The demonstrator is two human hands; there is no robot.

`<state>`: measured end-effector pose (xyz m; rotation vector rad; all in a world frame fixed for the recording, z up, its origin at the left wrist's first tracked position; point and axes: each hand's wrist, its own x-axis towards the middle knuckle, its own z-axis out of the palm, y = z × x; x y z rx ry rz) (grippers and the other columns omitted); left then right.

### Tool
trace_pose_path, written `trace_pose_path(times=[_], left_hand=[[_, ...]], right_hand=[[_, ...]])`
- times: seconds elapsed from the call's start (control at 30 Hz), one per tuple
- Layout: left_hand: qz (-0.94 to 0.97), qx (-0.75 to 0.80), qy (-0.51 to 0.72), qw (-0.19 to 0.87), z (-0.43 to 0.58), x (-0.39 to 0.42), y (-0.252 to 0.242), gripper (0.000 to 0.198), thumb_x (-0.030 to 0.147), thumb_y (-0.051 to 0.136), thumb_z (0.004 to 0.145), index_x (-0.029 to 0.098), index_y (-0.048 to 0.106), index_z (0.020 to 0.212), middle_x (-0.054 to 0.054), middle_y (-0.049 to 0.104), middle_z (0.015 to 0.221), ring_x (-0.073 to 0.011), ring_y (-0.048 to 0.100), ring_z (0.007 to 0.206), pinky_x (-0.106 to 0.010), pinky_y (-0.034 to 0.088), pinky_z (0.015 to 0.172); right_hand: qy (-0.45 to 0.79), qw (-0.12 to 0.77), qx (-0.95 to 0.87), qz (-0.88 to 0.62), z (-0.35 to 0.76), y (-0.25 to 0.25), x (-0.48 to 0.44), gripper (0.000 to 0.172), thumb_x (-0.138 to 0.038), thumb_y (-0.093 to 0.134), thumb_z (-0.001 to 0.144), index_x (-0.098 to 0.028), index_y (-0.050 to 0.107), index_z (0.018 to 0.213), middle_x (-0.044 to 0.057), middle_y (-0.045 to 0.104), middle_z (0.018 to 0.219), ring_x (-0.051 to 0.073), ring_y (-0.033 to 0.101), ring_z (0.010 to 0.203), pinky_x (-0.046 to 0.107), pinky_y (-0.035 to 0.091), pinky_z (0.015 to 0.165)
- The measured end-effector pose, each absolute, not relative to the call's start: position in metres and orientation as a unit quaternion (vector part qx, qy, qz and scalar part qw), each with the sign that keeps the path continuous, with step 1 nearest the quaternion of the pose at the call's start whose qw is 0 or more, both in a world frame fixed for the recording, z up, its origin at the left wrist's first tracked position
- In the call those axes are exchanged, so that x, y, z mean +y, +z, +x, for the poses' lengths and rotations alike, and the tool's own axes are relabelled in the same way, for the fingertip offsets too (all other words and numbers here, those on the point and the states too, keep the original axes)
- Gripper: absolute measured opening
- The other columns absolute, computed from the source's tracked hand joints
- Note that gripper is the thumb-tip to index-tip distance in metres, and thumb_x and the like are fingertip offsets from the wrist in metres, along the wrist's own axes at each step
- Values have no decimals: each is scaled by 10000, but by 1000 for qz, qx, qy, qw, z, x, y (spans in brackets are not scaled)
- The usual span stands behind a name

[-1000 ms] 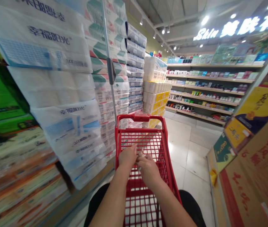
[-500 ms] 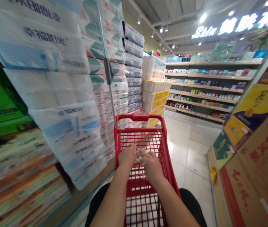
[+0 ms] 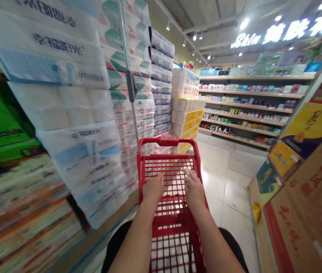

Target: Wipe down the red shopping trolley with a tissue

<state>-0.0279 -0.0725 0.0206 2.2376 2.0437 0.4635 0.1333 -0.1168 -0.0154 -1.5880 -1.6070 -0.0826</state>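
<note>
A red plastic shopping basket cart point(image 3: 168, 227) stands in front of me, its upper mesh basket below my hands. My left hand point(image 3: 153, 188) is over the left part of the mesh, fingers curled together; whatever they may hold is hidden. My right hand point(image 3: 194, 189) is over the right part with bent fingers. At its fingertips is a small whitish thing point(image 3: 188, 173), too blurred to name. The hands are apart, with mesh showing between them. The red front handle point(image 3: 166, 142) lies beyond both hands.
Tall stacks of tissue packs point(image 3: 84, 110) line the left side, close to the cart. Boxes point(image 3: 314, 197) are piled along the right. A tiled aisle point(image 3: 226, 178) leads to shelves point(image 3: 252, 93) of small goods. A thin metal pole point(image 3: 134, 113) rises at the cart's left.
My right hand has moved right, away from my left hand, with the whitish thing that was between them. The left hand has hardly moved. The cart looks unmoved.
</note>
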Motion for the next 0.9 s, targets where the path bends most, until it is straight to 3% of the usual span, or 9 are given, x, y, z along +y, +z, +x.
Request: trace_pose_path(times=[0.1,0.2,0.27,0.4,0.57,0.73,0.9], left_hand=[[729,666,155,31,-28,-73,20,410,388,308,983,337,589,1277,-99,736,965,-248,697,896,-348,510,743],[734,661,156,23,-27,-73,20,405,382,311,983,328,590,1272,-97,737,974,-250,698,891,-350,512,736],[735,661,154,23,-28,-73,19,404,380,312,983,333,588,1274,-95,736,982,-250,698,893,-351,511,739],[729,665,158,21,-28,-71,17,419,389,297,983,325,600,1265,-97,739,961,-258,698,882,-363,515,740],[732,664,153,19,-27,-69,15,414,381,300,981,318,603,1257,-95,742,942,-253,702,859,-361,518,734],[731,663,157,26,-26,-70,19,416,389,305,980,328,595,1271,-98,739,970,-248,695,907,-348,512,746],[749,646,144,33,-30,-72,22,410,419,361,965,336,569,1308,-89,733,1022,-234,687,925,-338,502,788]], right_hand=[[-10,452,-679,-579,125,-18,-116,532,20,379,794,-203,618,1214,95,595,1309,199,502,1253,414,399,1051],[9,445,-725,-525,116,-18,-119,736,52,369,734,-224,447,1412,93,539,1376,192,510,1241,380,439,1005],[-9,440,-706,-555,118,-16,-120,691,37,390,744,-249,509,1361,81,507,1407,208,511,1230,390,434,990],[-35,407,-629,-662,123,-8,-123,433,-52,478,811,-263,662,1141,63,626,1243,240,559,1088,399,433,900],[3,369,-719,-590,114,-6,-129,538,37,441,760,-300,684,1101,12,667,1163,212,548,1030,333,442,835],[-27,422,-635,-646,131,-7,-122,496,-16,450,794,-253,652,1180,65,630,1182,227,545,1020,361,450,877],[8,400,-718,-570,129,-13,-122,530,18,456,752,-255,671,1153,47,621,1235,226,529,1084,374,454,934]])
